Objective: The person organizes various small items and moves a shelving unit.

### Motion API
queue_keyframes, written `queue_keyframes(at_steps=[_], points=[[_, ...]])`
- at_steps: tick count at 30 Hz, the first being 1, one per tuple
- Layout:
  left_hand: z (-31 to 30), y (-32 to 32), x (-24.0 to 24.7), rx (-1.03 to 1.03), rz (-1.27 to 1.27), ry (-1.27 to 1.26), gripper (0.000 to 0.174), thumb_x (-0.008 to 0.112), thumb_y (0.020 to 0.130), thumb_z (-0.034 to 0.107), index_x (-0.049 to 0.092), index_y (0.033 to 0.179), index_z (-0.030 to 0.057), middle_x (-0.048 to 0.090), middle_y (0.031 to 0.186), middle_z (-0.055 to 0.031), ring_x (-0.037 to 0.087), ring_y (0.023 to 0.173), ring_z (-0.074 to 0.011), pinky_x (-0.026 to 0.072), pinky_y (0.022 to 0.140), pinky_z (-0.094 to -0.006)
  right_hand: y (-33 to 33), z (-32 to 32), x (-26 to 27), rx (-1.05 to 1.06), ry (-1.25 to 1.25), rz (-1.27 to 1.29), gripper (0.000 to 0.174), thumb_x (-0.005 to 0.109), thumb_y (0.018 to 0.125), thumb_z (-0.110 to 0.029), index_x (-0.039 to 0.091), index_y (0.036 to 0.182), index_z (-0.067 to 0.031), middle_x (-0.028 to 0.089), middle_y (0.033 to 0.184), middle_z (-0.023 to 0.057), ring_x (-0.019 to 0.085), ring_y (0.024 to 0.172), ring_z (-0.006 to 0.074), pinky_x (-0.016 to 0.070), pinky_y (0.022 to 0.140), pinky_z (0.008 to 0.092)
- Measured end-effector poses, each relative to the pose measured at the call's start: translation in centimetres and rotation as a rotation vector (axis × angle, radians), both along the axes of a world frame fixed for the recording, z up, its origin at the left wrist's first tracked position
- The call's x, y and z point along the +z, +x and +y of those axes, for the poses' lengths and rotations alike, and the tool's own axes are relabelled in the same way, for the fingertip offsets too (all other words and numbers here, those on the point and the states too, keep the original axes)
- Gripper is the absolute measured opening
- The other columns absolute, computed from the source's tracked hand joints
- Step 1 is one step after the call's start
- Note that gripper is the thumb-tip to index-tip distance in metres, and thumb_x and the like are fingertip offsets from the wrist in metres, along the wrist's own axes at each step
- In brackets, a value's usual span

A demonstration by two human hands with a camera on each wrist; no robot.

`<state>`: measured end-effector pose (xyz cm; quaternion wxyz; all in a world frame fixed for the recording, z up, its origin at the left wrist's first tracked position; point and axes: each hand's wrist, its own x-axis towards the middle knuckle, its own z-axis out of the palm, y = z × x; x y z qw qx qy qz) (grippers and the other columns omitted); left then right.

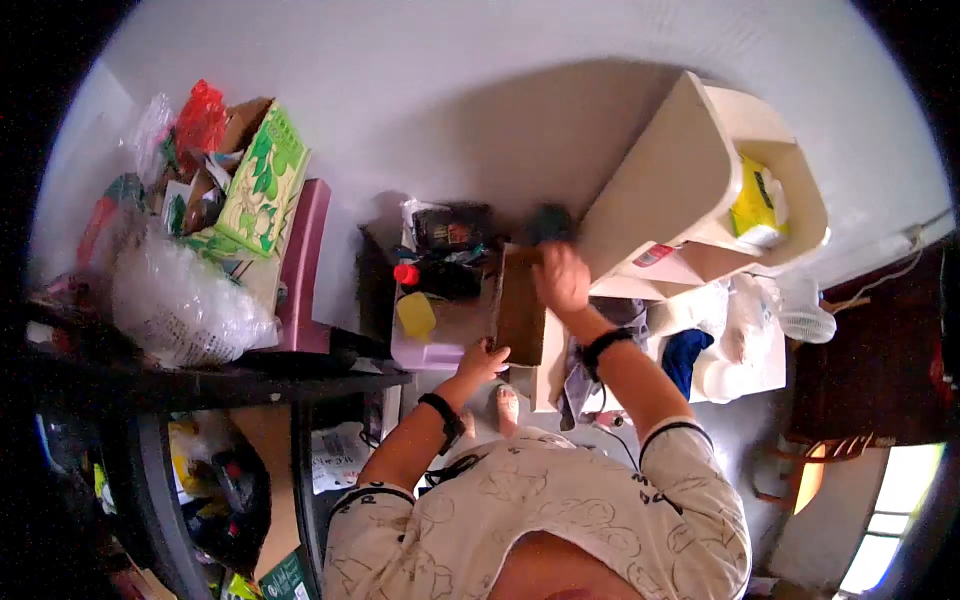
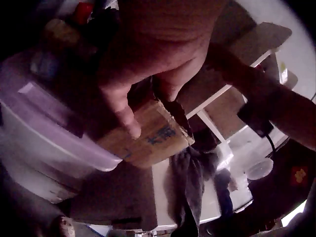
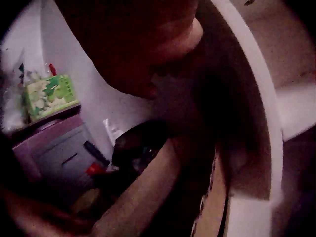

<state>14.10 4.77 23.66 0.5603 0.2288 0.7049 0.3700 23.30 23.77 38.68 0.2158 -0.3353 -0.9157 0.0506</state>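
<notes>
An open cardboard box [image 1: 520, 310], long and narrow, stands between my hands. My left hand [image 1: 482, 362] pinches its near end; in the left wrist view a finger lies outside the wall, which bears blue writing. Above the box's far end, my right hand [image 1: 562, 278] has its fingers curled at a dark, blurred greenish thing [image 1: 550, 222], its kind unclear. Left of the box, a light purple bin [image 1: 440, 357] carries a red-capped dark bottle [image 1: 445, 280], a yellow item [image 1: 416, 316] and black packages [image 1: 450, 230].
A cream shelf unit [image 1: 650, 180] rises close on the right, with a yellow pack [image 1: 755, 205] inside. Grey cloth [image 1: 580, 385] hangs below it. To the left are a green printed carton [image 1: 265, 180], plastic bags [image 1: 185, 300] and a black rack [image 1: 230, 390].
</notes>
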Motion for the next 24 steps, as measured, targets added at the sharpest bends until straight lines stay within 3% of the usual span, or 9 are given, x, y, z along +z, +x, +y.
queue_keyframes(at_steps=[1, 2, 4, 6, 8, 11, 16, 21, 24], points=[[-0.3, 0.2, -0.3, 0.019, -0.003, -0.005, 0.055, 0.065, 0.074, 0.041, 0.046, 0.109, 0.0027, 0.057, 0.093, -0.0151, 0.061, 0.076, -0.0217, 0.0520, 0.056, -0.0339, -1.5, 1.2, 0.9, -0.082, -0.161, 0.054, 0.053, 0.059, 0.075, -0.026, 0.042, 0.120, -0.0047, 0.048, 0.113, 0.0194, 0.050, 0.098, 0.0386, 0.0429, 0.081, 0.0472], [-0.7, 0.4, -0.7, 0.006, 0.181, 0.015, 0.057, 0.065, 0.074, 0.041, 0.046, 0.109, 0.0006, 0.057, 0.093, -0.0166, 0.061, 0.078, -0.0244, 0.0518, 0.058, -0.0348, -2.9, 2.2, 1.4, -0.198, 0.008, -0.056, 0.060, 0.059, 0.076, -0.028, 0.037, 0.125, -0.0025, 0.041, 0.124, 0.0212, 0.046, 0.107, 0.0394, 0.0395, 0.090, 0.0457], [-1.1, 0.9, 0.1, 0.010, 0.362, 0.023, 0.058, 0.066, 0.073, 0.041, 0.047, 0.108, -0.0015, 0.058, 0.093, -0.0180, 0.061, 0.080, -0.0271, 0.0516, 0.059, -0.0357, -5.0, 3.2, 3.4, -0.249, 0.056, -0.092, 0.057, 0.062, 0.074, -0.035, 0.044, 0.116, 0.0005, 0.048, 0.116, 0.0204, 0.050, 0.104, 0.0347, 0.0405, 0.089, 0.0429], [-1.2, 1.3, 2.4, 0.006, 0.435, 0.004, 0.064, 0.064, 0.072, 0.042, 0.047, 0.111, -0.0049, 0.056, 0.100, -0.0242, 0.055, 0.093, -0.0355, 0.0459, 0.076, -0.0397, -5.6, 4.0, 4.5, -0.507, -0.333, -0.199, 0.062, 0.063, 0.074, -0.037, 0.043, 0.116, 0.0031, 0.049, 0.115, 0.0222, 0.048, 0.107, 0.0364, 0.0383, 0.092, 0.0431], [-1.2, 1.4, 2.1, -0.001, 0.460, -0.020, 0.065, 0.062, 0.072, 0.042, 0.047, 0.113, -0.0065, 0.055, 0.102, -0.0274, 0.052, 0.099, -0.0397, 0.0432, 0.084, -0.0418, -5.0, 4.8, 1.9, -0.383, -0.308, -0.152, 0.062, 0.064, 0.074, -0.037, 0.044, 0.115, 0.0046, 0.051, 0.113, 0.0222, 0.048, 0.106, 0.0369, 0.0398, 0.090, 0.0431], [-1.6, 1.0, 2.1, -0.057, 0.544, -0.025, 0.058, 0.062, 0.075, 0.036, 0.046, 0.115, -0.0038, 0.059, 0.097, -0.0226, 0.059, 0.086, -0.0341, 0.0468, 0.078, -0.0396, -5.7, 5.5, -0.6, -0.463, -0.268, 0.014, 0.059, 0.064, 0.074, -0.033, 0.044, 0.115, 0.0043, 0.051, 0.112, 0.0220, 0.049, 0.105, 0.0373, 0.0408, 0.089, 0.0426], [-1.1, -0.8, 4.1, -0.045, 0.590, -0.025, 0.051, 0.050, 0.081, 0.035, 0.048, 0.115, -0.0019, 0.055, 0.103, -0.0264, 0.053, 0.096, -0.0401, 0.0436, 0.081, -0.0437, -6.6, 3.2, -0.3, -0.118, -0.164, -0.074, 0.069, 0.063, 0.076, -0.029, 0.029, 0.129, 0.0012, 0.042, 0.125, 0.0206, 0.043, 0.113, 0.0363, 0.0370, 0.095, 0.0409], [1.7, -2.7, 0.7, -0.080, 0.611, -0.026, 0.034, 0.045, 0.083, 0.029, 0.056, 0.095, -0.0014, 0.060, 0.088, -0.0230, 0.056, 0.083, -0.0409, 0.0451, 0.072, -0.0469, -3.3, 0.6, 0.9, -0.081, -0.052, -0.042, 0.069, 0.067, 0.071, -0.028, 0.034, 0.126, -0.0029, 0.047, 0.116, 0.0168, 0.049, 0.104, 0.0323, 0.0447, 0.084, 0.0372], [2.2, -3.2, -3.1, -0.256, 0.939, 0.185, 0.029, 0.044, 0.083, 0.025, 0.057, 0.084, 0.0001, 0.060, 0.081, -0.0212, 0.056, 0.077, -0.0406, 0.0453, 0.069, -0.0475, -0.5, -1.0, 3.3, -0.025, 0.099, 0.085, 0.069, 0.071, 0.065, -0.025, 0.038, 0.122, -0.0048, 0.048, 0.113, 0.0146, 0.051, 0.100, 0.0310, 0.0465, 0.081, 0.0364]])
